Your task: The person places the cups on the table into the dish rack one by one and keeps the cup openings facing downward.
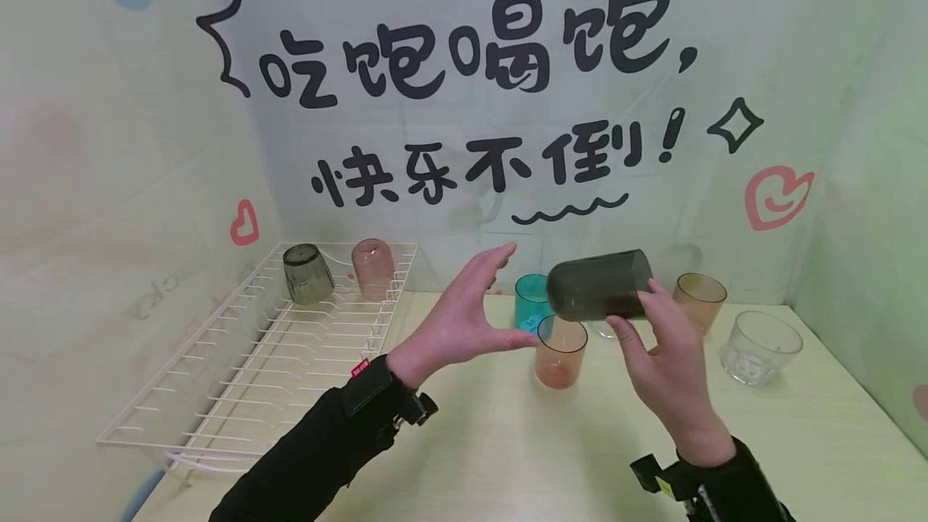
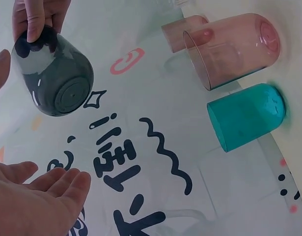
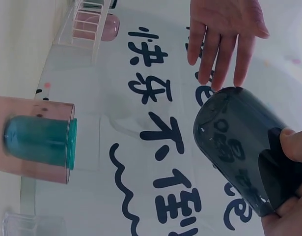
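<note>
My right hand (image 1: 670, 361) grips a dark grey glass (image 1: 594, 284) near its rim, thumb on one side and fingers on the other. The glass lies sideways in the air, its rounded base pointing left. Facing that base, my left hand (image 1: 460, 312) holds nothing, its thumb and fingers spread apart. In the right wrist view the left fingers (image 3: 222, 56) hang right by the base of the dark glass (image 3: 239, 142). Below and between the hands stands a pink glass (image 1: 560, 365), upright on the table, with a teal glass (image 1: 532, 300) behind it.
A white wire rack (image 1: 290, 361) stands at the left, with a grey glass (image 1: 308, 276) and a pink glass (image 1: 374, 271) upside down at its far end. Right of the hands are an amber glass (image 1: 699, 300) and a clear glass (image 1: 760, 349). A printed cloth (image 1: 449, 111) hangs behind the table.
</note>
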Demonstrator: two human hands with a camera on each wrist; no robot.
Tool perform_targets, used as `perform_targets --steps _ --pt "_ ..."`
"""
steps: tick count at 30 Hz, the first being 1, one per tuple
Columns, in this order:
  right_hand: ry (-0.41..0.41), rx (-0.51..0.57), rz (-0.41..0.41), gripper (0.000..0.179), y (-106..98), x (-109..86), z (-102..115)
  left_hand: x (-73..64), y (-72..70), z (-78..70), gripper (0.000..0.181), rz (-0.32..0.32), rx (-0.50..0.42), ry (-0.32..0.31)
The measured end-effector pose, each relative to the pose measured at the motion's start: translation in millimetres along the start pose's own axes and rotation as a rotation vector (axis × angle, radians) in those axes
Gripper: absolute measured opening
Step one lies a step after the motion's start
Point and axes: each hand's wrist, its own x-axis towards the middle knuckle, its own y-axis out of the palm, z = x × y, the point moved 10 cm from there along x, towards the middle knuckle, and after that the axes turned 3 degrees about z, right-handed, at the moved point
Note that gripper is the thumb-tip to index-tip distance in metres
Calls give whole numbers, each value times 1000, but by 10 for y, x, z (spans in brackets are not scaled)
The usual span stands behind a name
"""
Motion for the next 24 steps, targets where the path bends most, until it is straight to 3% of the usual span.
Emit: perform_targets --steps 9,17,24 --pt "159 192 28 40 67 -8 17 6 -29 -40 100 -26 -45 21" --pt "219 382 16 36 123 16 168 10 -17 -60 97 -32 -105 38" --pt "286 478 13 35 254 -100 -22 10 21 -68 97 -6 -170 46"
